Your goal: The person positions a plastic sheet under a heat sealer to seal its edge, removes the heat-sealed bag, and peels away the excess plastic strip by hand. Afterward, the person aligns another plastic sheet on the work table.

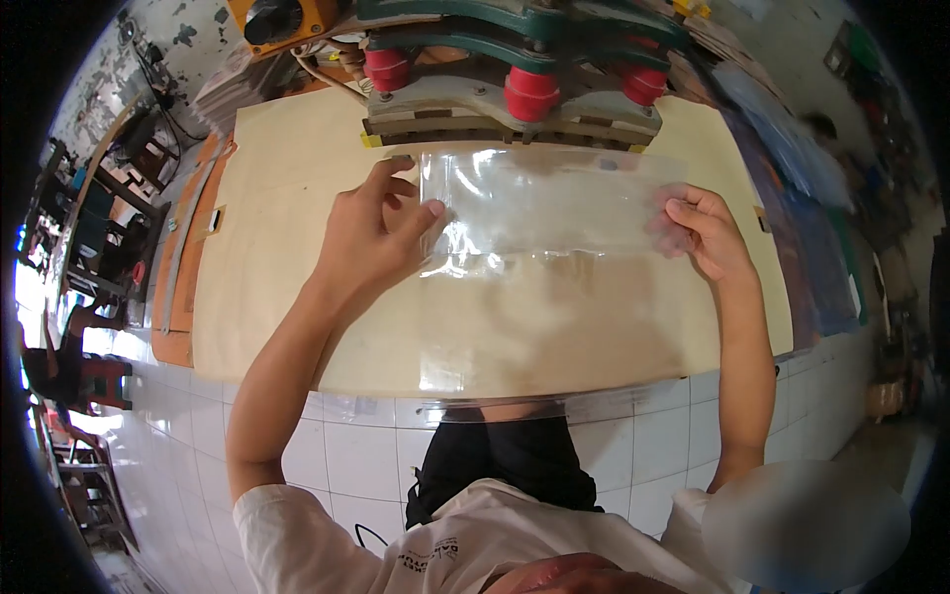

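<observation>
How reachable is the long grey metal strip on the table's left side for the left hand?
Probably yes: mostly bare cream covering lies between the left hand and grey metal strip, though the thumb appears to touch the clear plastic sheet.

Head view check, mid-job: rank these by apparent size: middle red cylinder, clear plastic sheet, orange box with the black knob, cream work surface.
1. Cream work surface
2. Clear plastic sheet
3. Orange box, judged on its visible part; the frame cuts it off
4. Middle red cylinder
</observation>
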`<state>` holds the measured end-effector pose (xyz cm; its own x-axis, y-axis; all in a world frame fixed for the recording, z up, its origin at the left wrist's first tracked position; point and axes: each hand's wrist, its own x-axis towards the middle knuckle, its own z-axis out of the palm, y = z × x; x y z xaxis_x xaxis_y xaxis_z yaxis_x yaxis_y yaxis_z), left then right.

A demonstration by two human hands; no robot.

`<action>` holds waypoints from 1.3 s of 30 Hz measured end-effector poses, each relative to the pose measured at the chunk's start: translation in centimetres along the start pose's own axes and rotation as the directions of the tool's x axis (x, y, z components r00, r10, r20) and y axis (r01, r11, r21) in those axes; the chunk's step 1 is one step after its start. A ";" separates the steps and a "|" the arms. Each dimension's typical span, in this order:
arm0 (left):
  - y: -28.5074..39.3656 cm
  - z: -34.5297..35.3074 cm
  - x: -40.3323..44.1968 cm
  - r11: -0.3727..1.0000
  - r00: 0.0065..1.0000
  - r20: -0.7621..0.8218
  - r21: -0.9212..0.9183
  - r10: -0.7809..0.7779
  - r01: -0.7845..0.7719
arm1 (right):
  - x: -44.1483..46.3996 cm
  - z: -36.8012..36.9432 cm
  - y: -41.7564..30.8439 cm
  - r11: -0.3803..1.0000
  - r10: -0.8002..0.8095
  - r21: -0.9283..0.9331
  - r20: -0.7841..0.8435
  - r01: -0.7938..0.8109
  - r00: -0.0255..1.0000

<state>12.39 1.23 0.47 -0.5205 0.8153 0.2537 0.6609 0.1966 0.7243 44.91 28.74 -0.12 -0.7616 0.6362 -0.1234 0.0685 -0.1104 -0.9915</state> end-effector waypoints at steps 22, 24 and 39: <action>-0.4 -1.4 -0.5 0.890 0.907 0.217 0.209 0.361 -0.405 | 0.0 -0.9 0.0 0.994 0.046 0.100 -0.014 -0.045 0.999; -0.5 -1.4 -0.6 0.879 0.901 0.201 0.215 0.385 -0.425 | -0.1 -1.0 0.0 0.994 0.038 0.101 -0.003 -0.038 0.999; -1.4 -1.9 -1.2 0.836 0.825 0.161 0.003 0.542 -0.549 | -1.0 -1.5 -1.1 0.988 -0.013 0.152 0.223 -0.021 0.975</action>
<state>11.07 -1.02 0.35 0.0158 0.8670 0.4981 0.8397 -0.2820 0.4641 46.56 29.33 1.02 -0.8868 0.4515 -0.0982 -0.0141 -0.2390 -0.9709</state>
